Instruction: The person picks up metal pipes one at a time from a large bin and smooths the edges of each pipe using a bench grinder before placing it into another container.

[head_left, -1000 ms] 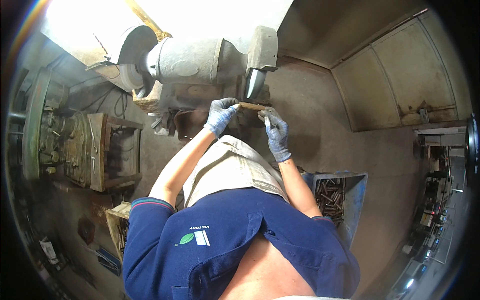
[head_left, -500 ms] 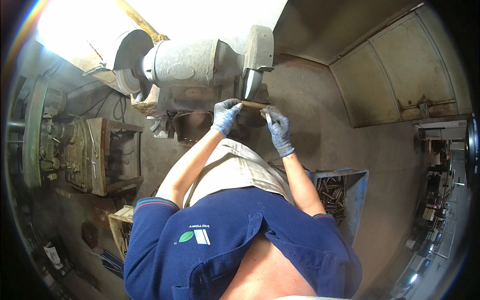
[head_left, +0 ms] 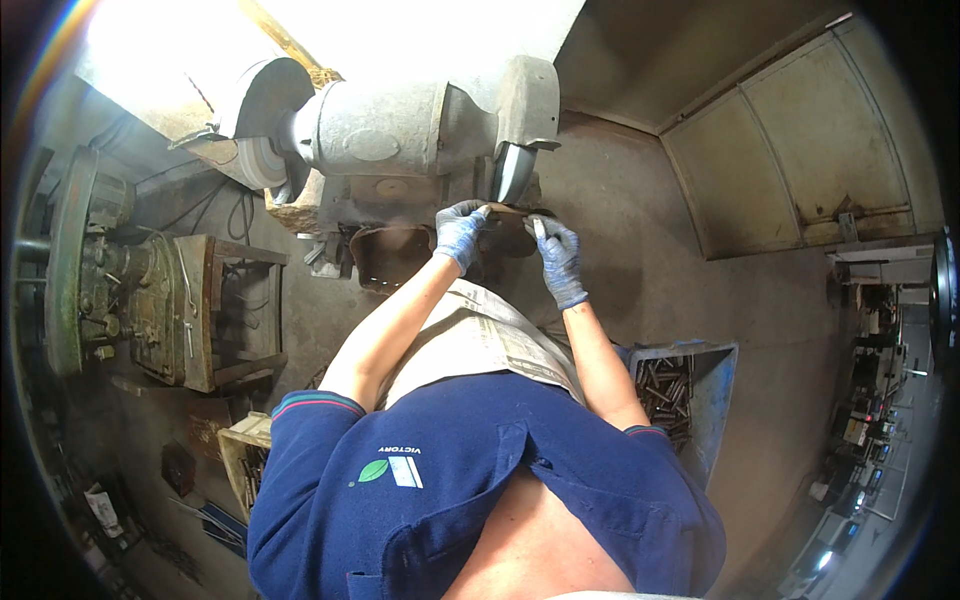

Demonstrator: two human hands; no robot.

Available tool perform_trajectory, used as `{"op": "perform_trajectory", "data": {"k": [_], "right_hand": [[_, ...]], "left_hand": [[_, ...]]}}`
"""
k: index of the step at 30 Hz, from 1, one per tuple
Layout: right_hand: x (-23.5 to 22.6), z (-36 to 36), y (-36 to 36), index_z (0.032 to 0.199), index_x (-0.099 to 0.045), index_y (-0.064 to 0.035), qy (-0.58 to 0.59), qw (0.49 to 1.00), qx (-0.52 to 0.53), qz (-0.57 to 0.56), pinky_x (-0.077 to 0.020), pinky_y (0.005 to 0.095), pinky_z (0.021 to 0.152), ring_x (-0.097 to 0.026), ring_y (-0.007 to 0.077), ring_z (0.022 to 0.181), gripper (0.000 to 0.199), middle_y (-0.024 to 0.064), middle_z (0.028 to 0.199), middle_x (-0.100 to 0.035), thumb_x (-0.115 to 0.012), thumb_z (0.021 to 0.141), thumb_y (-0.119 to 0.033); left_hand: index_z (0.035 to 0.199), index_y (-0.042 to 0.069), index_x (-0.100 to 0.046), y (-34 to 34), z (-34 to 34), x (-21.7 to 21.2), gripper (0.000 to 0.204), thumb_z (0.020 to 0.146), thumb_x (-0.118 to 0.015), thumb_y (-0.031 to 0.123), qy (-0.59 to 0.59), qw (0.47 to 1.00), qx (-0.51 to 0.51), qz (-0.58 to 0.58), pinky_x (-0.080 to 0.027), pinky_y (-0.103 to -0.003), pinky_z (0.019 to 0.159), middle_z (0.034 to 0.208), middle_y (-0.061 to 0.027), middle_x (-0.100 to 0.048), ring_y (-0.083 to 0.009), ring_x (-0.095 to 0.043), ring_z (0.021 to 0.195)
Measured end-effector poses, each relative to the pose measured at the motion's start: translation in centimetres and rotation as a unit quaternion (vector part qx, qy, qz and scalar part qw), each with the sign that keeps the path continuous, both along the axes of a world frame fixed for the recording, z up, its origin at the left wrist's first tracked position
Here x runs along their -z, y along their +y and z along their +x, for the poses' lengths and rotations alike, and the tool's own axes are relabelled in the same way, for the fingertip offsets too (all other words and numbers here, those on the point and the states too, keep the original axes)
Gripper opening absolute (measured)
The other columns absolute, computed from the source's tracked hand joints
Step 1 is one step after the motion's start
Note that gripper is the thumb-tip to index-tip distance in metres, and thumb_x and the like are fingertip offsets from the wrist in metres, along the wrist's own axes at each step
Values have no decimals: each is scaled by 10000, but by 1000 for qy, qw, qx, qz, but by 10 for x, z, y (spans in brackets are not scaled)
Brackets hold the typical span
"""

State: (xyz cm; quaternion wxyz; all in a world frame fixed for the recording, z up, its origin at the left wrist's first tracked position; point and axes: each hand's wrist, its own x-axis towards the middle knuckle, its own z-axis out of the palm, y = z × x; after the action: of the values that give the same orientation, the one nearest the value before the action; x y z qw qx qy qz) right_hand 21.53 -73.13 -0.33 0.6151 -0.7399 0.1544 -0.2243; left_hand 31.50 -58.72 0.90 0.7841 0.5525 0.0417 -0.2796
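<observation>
A short brownish metal rod (head_left: 510,209) lies crosswise between my gloved hands, just in front of the right wheel (head_left: 513,174) of a grey bench grinder (head_left: 385,125). My left hand (head_left: 460,232) pinches its left end, and my right hand (head_left: 556,252) is closed on its right end. Both hands wear blue-and-grey work gloves. The rod is at the wheel's lower edge; whether it touches cannot be made out. The grinder's other wheel (head_left: 260,162) shows at the left under its round guard.
A blue bin (head_left: 715,400) of metal rods stands by my right side, and a pale crate (head_left: 240,440) by my left. Below the grinder is an open dark container (head_left: 390,255). An old machine (head_left: 150,300) stands at the left, metal cabinet doors (head_left: 800,140) at the far right.
The grinder sits slightly farther right and lower in view. My left hand shifts slightly right with the rod; the right hand barely moves, and both keep hold.
</observation>
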Motion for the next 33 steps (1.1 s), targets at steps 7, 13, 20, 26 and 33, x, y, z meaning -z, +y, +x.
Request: {"op": "perform_trajectory", "data": {"k": [7, 13, 20, 26, 33], "right_hand": [[14, 20, 26, 1012, -625, 58, -9, 992, -27, 122, -507, 299, 860, -624, 179, 904, 195, 125, 981, -648, -559, 895, -84], [11, 14, 17, 1002, -635, 49, -3, 997, -19, 81, -505, 303, 858, -622, 181, 901, 189, 124, 984, -647, -563, 893, -88], [7, -8, -6, 957, -653, 37, -20, 996, 12, 88, -505, 317, 844, -620, 178, 869, 183, 108, 941, -653, -568, 894, -112], [7, 1, 3, 936, -659, 41, -7, 989, 2, 146, -508, 303, 834, -616, 166, 862, 197, 99, 921, -651, -577, 895, -134], [3, 14, 14, 886, -664, 35, 1, 975, 4, 224, -515, 296, 820, -630, 180, 851, 189, 103, 878, -656, -583, 892, -136]], "left_hand": [[869, -18, -655, 25, 23, 12, 68, 833, -622, 28, -69, 995, -23, 64, -490, -227, 622, 763, -45, -652, -98, -591, 655], [840, -23, -661, 16, 18, 8, 61, 822, -628, 25, -51, 996, -16, 67, -474, -232, 562, 748, -47, -652, -96, -567, 590], [856, -26, -648, -8, 3, 0, 70, 844, -605, 28, -40, 998, 33, 25, -519, -260, 594, 782, -88, -660, -152, -627, 641], [853, -27, -649, -2, 11, -3, 68, 843, -599, 19, 7, 999, 20, 30, -516, -258, 580, 757, -84, -656, -157, -629, 642], [852, -31, -660, 7, 24, 12, 78, 822, -629, 34, -10, 998, -1, 63, -496, -264, 545, 728, -78, -652, -137, -601, 597]]}}
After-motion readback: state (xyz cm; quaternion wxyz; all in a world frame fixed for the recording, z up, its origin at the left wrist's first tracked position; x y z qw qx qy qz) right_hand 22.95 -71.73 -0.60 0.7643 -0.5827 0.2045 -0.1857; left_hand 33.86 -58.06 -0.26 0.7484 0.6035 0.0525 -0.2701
